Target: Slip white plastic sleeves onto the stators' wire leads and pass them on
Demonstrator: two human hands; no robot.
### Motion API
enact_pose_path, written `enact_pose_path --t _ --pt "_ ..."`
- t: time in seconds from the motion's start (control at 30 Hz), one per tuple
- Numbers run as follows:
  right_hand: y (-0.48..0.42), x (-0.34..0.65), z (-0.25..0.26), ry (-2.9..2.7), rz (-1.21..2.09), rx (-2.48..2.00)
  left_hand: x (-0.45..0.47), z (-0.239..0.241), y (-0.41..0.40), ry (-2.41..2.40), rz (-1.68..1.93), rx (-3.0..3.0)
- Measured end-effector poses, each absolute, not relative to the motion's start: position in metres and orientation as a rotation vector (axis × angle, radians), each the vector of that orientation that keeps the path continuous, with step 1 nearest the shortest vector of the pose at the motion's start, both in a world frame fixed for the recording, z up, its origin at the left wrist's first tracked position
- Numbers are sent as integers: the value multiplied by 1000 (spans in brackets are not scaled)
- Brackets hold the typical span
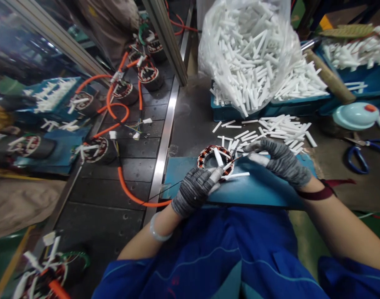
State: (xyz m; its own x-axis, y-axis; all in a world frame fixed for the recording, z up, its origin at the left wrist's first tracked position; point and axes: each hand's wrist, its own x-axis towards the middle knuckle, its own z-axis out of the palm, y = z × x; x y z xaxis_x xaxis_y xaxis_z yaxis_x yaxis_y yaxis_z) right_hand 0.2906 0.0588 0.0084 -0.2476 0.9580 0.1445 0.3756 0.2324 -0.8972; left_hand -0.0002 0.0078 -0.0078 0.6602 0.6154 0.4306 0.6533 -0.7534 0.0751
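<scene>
A round motor stator point(208, 157) with copper windings lies on a blue board point(258, 189) in front of me. White sleeve tubes stick out of it. My left hand point(194, 189), in a grey knit glove, is closed on the stator's near rim and pinches a white tube point(219, 158). My right hand point(278, 160), also gloved, is pinched on a thin wire point(239, 157) at the stator's right side. A long dark wire runs left from the stator.
Loose white tubes point(271, 128) lie beyond the board; a clear bag point(249, 50) full of them sits in a blue tray. Blue scissors point(362, 151) and a pale lid point(356, 115) lie right. Several stators with orange cables point(113, 110) ride a conveyor at left.
</scene>
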Motion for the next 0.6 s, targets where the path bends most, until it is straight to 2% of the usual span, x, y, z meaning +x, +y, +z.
enact_pose_path --t 0.27,0.43,0.6 --pt "67 282 27 -1785 1212 -1138 -2 -7 8 -1057 -729 -2784" --pt "75 265 27 -2038 1282 -1073 -8 -8 8 -1034 -638 -2812" --pt "83 247 23 -2305 1164 -1106 -6 -3 13 -975 -453 -2832"
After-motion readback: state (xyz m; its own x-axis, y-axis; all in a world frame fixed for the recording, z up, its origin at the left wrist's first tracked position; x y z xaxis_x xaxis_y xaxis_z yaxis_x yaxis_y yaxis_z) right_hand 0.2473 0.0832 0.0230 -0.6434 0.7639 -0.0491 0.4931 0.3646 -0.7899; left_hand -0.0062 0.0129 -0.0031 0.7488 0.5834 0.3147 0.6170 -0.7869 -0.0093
